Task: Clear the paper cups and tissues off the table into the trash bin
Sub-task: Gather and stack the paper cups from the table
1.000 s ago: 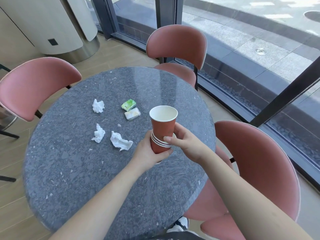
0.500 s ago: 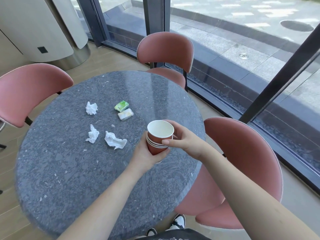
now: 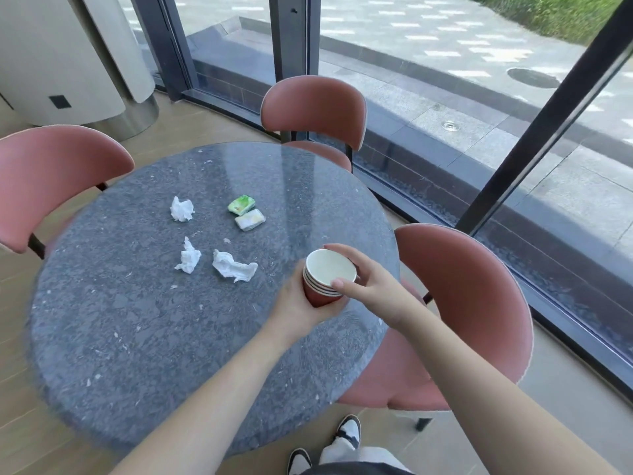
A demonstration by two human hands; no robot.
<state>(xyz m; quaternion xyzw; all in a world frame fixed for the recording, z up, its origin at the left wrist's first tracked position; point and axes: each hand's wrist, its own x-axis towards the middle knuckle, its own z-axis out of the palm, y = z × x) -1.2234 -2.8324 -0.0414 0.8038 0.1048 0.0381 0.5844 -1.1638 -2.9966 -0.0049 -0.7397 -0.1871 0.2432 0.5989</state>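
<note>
A nested stack of red paper cups (image 3: 327, 277) with white insides stands near the right edge of the round grey stone table (image 3: 144, 323). My left hand (image 3: 297, 305) wraps the stack's lower body. My right hand (image 3: 371, 286) holds the top cup at its rim, thumb and fingers around it. Three crumpled white tissues lie to the left: one far (image 3: 181, 209), one in the middle (image 3: 189, 257) and one nearest the cups (image 3: 234, 266). No trash bin shows in this view.
Two small tissue packets, a green one (image 3: 241, 204) and a pale one (image 3: 250, 219), lie beyond the tissues. Pink chairs stand at the left (image 3: 51, 176), far side (image 3: 313, 109) and right (image 3: 459, 303). Glass walls with dark frames run behind and to the right.
The top cup has been pushed down into the stack, which now sits lower and shorter. My view has risen and tilted, so the table appears further below.
</note>
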